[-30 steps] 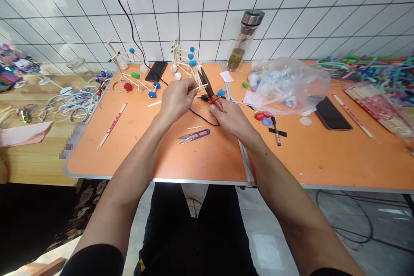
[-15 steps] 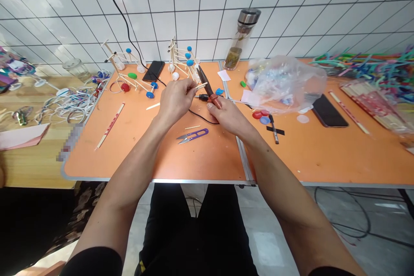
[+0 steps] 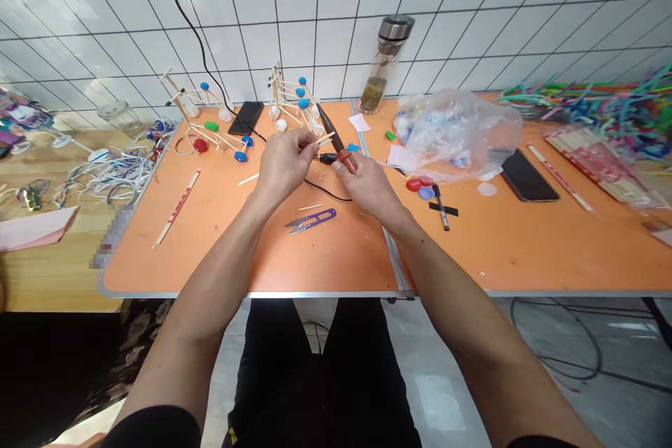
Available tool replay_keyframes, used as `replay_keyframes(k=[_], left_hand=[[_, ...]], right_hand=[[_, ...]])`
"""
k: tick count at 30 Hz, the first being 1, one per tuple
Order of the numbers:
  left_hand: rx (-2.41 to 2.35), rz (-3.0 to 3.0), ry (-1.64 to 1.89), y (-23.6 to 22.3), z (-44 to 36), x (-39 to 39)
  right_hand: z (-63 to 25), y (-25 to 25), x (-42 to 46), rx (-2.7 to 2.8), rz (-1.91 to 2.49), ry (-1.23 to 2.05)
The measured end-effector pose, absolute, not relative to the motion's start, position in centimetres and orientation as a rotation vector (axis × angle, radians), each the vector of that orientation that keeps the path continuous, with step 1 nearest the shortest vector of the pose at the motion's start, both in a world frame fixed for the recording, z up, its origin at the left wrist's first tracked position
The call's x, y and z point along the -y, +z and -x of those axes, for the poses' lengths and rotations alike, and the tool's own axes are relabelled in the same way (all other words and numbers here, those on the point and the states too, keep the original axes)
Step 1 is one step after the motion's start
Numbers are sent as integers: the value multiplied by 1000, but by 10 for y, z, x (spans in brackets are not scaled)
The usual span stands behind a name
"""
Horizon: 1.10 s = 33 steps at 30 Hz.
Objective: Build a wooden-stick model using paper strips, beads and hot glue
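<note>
My left hand [image 3: 286, 164] pinches a thin wooden stick [image 3: 325, 138] between thumb and fingers, its free end pointing right. Closed round the reddish-brown handle of a dark, pointed tool [image 3: 330, 129] is my right hand [image 3: 367, 185]. The tool's long dark part slants up and left, crossing close to the stick's end; whether they touch I cannot tell. Just below lies a black piece [image 3: 328, 158] near a black cable [image 3: 325, 189]. Purple thread snips [image 3: 311, 221] and a short stick piece [image 3: 310, 207] lie on the orange table [image 3: 336, 259], nearer to me.
Stick frames with blue caps [image 3: 291, 94] and coloured caps [image 3: 210, 127] stand at the back. A phone [image 3: 246, 117], a tea bottle [image 3: 386, 66], a plastic bag [image 3: 456, 133] and another phone [image 3: 529, 176] sit around. Wrapped chopsticks lie left [image 3: 177, 206] and right [image 3: 559, 177].
The view has shifted slightly, so the table's things appear a little further left. Both hands keep their holds on the stick and the tool, almost in the same place.
</note>
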<state>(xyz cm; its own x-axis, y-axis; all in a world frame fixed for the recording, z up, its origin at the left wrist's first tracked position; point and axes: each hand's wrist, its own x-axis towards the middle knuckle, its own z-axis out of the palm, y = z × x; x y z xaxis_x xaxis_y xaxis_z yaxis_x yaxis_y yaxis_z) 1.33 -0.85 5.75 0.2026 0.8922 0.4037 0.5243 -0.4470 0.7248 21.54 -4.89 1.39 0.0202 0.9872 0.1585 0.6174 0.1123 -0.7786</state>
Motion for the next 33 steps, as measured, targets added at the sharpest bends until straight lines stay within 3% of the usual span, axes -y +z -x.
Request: replay_keyframes(k=[3, 8, 13, 33], left_hand=[[-1210, -1892, 1146, 60, -12, 8], [-1108, -1679, 1073, 60, -9, 6], [-1081, -1545, 1008, 63, -8, 6], [-1142, -1544, 898, 66, 0, 7]], right_hand=[[-218, 13, 49, 1620, 1608, 753], [-223, 13, 50, 1739, 1678, 566], [-225, 14, 52, 1790, 1637, 611], [-236, 19, 52, 2004, 1585, 479]])
